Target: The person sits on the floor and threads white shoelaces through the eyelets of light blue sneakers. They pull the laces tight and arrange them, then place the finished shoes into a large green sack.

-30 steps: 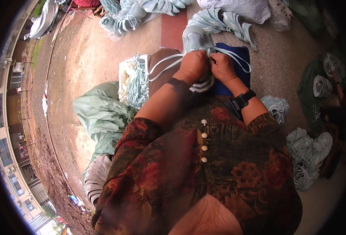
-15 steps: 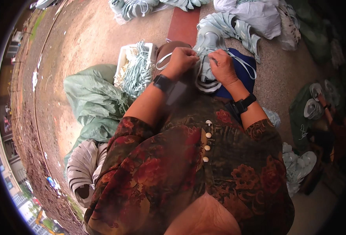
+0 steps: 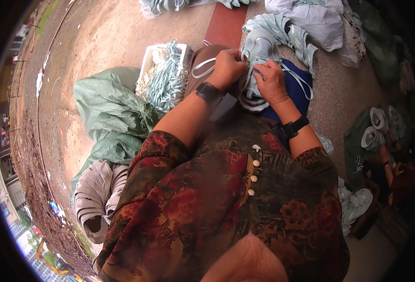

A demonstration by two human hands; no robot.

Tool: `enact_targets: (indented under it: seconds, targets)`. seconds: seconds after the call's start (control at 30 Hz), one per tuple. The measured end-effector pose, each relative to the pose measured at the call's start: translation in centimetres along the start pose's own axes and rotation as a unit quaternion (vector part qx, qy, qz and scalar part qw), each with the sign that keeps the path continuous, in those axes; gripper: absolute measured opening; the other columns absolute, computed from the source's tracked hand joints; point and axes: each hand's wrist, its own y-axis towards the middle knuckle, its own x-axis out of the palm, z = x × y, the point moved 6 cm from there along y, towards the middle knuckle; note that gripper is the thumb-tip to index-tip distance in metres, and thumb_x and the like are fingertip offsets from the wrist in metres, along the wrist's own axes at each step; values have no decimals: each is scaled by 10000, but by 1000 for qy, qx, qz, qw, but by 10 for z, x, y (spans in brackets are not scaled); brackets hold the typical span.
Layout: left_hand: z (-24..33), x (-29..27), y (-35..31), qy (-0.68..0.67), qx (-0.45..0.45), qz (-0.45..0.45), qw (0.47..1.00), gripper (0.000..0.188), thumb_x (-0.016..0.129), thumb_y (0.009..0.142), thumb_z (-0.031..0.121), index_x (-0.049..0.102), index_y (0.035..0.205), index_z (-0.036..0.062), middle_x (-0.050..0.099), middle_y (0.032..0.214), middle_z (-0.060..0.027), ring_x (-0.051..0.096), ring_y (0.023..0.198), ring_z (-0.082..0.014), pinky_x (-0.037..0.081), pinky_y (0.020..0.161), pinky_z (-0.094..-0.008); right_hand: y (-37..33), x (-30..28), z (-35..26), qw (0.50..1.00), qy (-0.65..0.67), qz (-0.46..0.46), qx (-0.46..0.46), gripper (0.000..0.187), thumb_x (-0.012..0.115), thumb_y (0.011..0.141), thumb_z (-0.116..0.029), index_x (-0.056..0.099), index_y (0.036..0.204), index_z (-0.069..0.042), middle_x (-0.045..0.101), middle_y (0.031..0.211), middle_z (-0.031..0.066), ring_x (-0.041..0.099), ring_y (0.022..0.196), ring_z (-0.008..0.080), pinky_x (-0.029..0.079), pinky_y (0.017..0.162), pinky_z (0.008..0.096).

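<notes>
A pale grey-blue sneaker (image 3: 260, 46) rests in front of me with its toe pointing away, between a brown-covered knee and a dark blue cloth. My left hand (image 3: 229, 69) is closed at the left side of its lacing, pinching a white shoelace (image 3: 203, 68) that loops out to the left. Across the tongue, my right hand (image 3: 272, 82) bends its fingers down on the lacing, closed on the lace. Another stretch of lace curves out to the right over the blue cloth (image 3: 295, 96). My fingers hide the eyelets between them.
Left of my knee stands a white box (image 3: 146, 61) full of pale laces (image 3: 166, 77). Green sacks (image 3: 106, 101) and stacked beige shoe uppers (image 3: 92, 192) lie nearby. Pale uppers (image 3: 282, 28) fan out beyond the sneaker. Another person's arm (image 3: 387, 162) shows at right, near more shoe pieces.
The whole view has shifted slightly. My right hand has lowered its fingers onto the lacing, and both hands have come closer together over the sneaker.
</notes>
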Motion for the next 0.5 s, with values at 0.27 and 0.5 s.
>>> enact_targets:
  seconds: [0.27,0.5]
  targets:
    - [39,13,-12,304,170,39,937,109,625,692,101,637,759,16,598,717,-220,602,702,-373,487,652,-405,1,5,1,997,-78,-9,3,105,664,669,-96,611,757,-76,538,754,119,531,723,319,420,668,417]
    - [29,1,-6,252,151,50,955,149,664,652,130,626,693,-8,596,684,-225,603,670,-375,485,627,-411,2,3,-6,997,-77,-8,9,108,649,682,-100,586,761,-62,537,778,139,528,761,340,404,701,430]
